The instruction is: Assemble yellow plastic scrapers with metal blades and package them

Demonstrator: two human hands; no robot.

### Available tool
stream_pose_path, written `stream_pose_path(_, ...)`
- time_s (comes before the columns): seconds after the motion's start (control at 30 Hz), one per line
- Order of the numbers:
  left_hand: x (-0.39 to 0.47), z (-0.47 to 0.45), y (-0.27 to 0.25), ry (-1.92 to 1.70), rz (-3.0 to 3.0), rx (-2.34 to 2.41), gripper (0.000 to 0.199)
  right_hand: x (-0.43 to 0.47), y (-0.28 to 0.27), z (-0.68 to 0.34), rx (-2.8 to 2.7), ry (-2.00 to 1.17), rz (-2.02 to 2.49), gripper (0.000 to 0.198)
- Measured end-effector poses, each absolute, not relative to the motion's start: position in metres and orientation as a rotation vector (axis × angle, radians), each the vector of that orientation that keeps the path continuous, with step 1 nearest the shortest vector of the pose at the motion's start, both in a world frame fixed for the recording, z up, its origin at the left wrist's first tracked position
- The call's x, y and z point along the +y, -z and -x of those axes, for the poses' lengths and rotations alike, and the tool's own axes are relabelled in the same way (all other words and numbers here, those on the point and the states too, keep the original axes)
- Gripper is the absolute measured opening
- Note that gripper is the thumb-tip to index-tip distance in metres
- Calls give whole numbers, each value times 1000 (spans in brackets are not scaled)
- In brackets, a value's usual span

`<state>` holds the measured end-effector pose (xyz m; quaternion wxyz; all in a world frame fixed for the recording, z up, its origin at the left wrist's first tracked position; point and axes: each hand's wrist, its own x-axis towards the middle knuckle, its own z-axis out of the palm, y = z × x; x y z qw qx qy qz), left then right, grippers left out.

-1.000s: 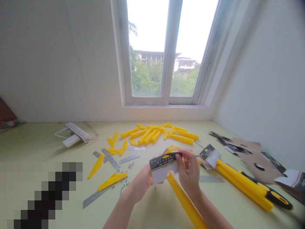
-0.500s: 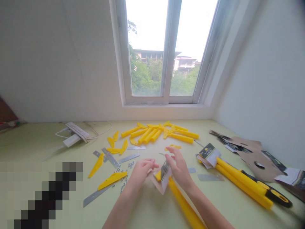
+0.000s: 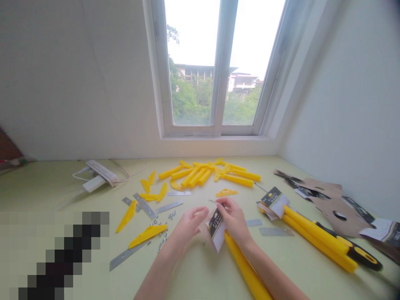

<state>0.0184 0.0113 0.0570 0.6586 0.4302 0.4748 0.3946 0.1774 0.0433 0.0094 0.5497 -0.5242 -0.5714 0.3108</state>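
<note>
A yellow-handled scraper [image 3: 245, 262] lies slanted in front of me, its head covered by a folded black-and-white cardboard sleeve [image 3: 216, 229]. My right hand [image 3: 233, 216] pinches the sleeve's upper edge between thumb and fingers. To the left of the card, my left hand [image 3: 189, 223] is open, fingers curved and thumb apart, with nothing in it. A thin metal blade tip [image 3: 212, 201] shows just beyond the card. Small screws [image 3: 162, 239] lie scattered left of my left hand, beside a yellow blade cover [image 3: 147, 236].
Several yellow handles [image 3: 200, 176] are piled near the window. Flat metal blades [image 3: 126, 256] lie at left. On the right are carded scrapers [image 3: 318, 237], a black-and-yellow screwdriver [image 3: 364, 257] and flattened cardboard sleeves [image 3: 331, 208]. A power strip [image 3: 101, 171] sits back left.
The sleeve has turned so its black printed face shows more. My right fingers have closed onto its top edge. My left hand has opened slightly beside the card.
</note>
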Motion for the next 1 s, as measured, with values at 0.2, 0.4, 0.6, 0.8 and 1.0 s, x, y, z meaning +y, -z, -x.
stream_pose_path(0.2,11,-20,-44,-873,-959,924,69,42,-13,-175,-1252,-717,1179,19)
stream_pose_path(0.4,13,-13,-38,-837,-996,890,57,37,-18,-172,-1308,-693,1157,15)
stream_pose_path(0.6,15,-13,-45,-752,-999,887,73,34,-17,-169,-1437,-603,1100,9)
stream_pose_path(0.8,30,-4,-43,-1133,-777,1066,39,29,-34,-176,-1538,-555,1206,37)
stream_pose_path(1.0,38,8,-42,-1511,-609,1045,29,18,-35,-170,-1714,-1138,1210,45)
